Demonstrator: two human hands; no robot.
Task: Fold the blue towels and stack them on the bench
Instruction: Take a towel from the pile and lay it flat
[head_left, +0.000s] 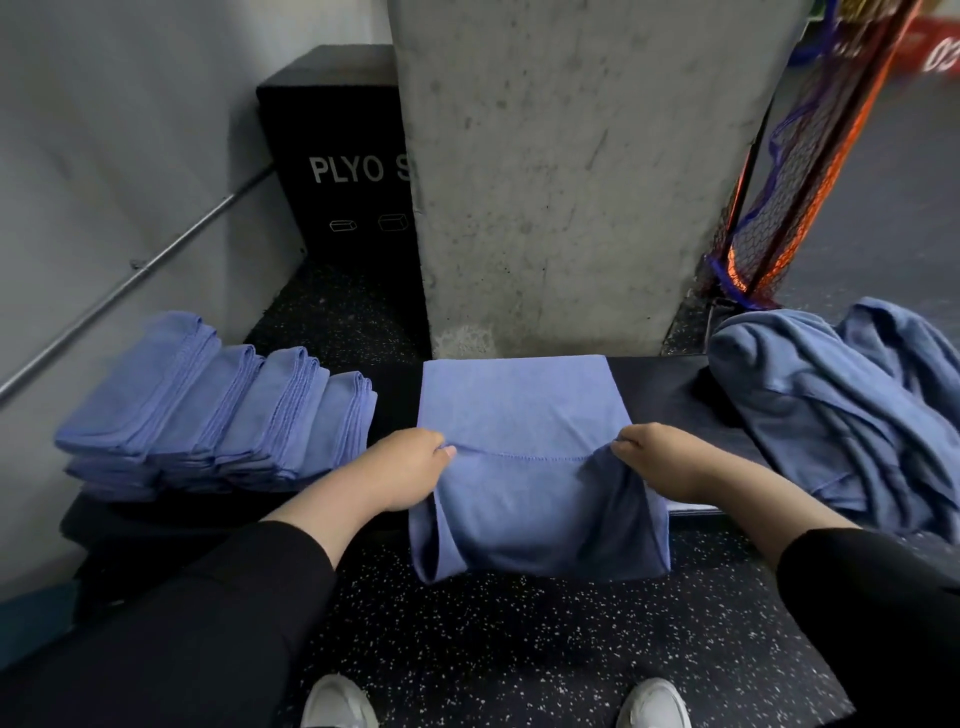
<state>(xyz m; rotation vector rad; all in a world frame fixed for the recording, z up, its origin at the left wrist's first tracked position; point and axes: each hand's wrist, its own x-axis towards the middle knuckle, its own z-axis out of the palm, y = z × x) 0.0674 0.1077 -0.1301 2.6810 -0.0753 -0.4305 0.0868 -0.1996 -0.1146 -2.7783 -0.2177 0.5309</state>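
Note:
A blue towel (519, 410) lies across the dark bench (670, 389), its near half hanging over the front edge toward the floor. My left hand (402, 470) pinches the towel's hemmed edge at its left side. My right hand (662, 457) pinches the same edge at its right side. Both hands hold the edge just above the bench's front. A pile of folded blue towels (218, 405), fanned in several overlapping stacks, sits on the bench to the left. A heap of unfolded blue towels (841, 410) lies on the bench at the right.
A concrete pillar (571, 182) rises right behind the bench. A black plyo box (337, 156) stands at the back left beside a grey wall with a metal rail (140, 270). Orange and purple netting (789, 182) hangs at the right. Speckled rubber floor and my shoes are below.

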